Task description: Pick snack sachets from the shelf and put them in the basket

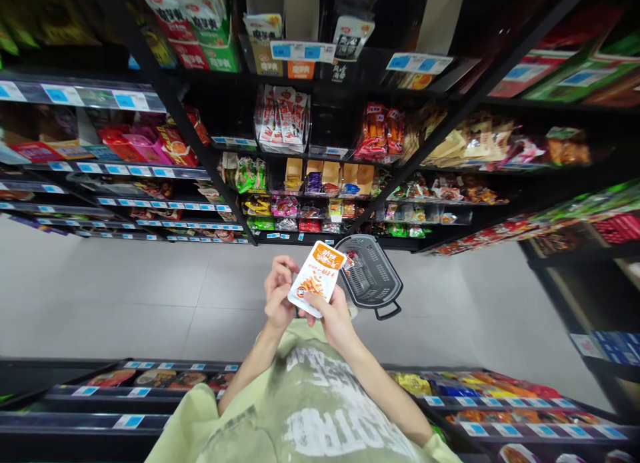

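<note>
A white and orange snack packet (320,266) is held tilted in front of my body, its printed front facing up. My right hand (336,316) grips its lower right part, thumb across the front and fingers underneath. At the packet's left edge, the curled fingers and thumb of my left hand (280,291) pinch its side; part of that grip is hidden behind the packet. Just beyond my right hand, a dark grey shopping basket (383,276) rests on the floor with a small red package (351,258) inside.
Black shelves ahead hold several bagged snacks, including white and red packets (284,120) and red bags (379,130). Price labels (303,52) line the shelf edges. Behind me, low shelves (500,413) carry more packages. Grey tiled floor (220,283) lies between.
</note>
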